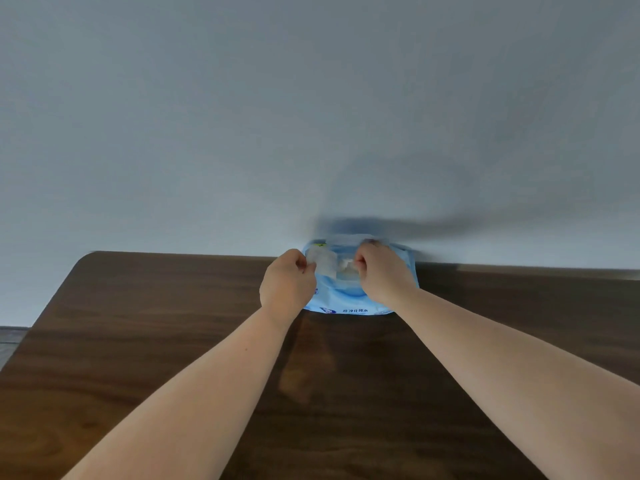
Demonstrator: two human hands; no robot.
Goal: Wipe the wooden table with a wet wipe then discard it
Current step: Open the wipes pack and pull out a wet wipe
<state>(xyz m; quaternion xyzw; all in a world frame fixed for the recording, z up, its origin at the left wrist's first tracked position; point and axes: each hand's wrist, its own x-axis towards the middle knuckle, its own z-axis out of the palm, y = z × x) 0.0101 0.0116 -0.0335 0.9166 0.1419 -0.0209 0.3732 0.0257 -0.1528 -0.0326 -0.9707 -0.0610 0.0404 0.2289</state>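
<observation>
A light blue wet wipe pack (349,299) lies at the far edge of the dark wooden table (138,341), against the wall. My left hand (287,285) pinches the pack's clear peel-back flap (323,261), held folded to the left. My right hand (381,271) is closed on a white wet wipe (346,263) at the pack's opening. Both forearms stretch across the table. The hands hide most of the pack's top.
A plain grey-white wall (311,116) rises right behind the table's far edge. The table's rounded far-left corner (90,258) shows, with dark floor (10,337) beyond its left edge.
</observation>
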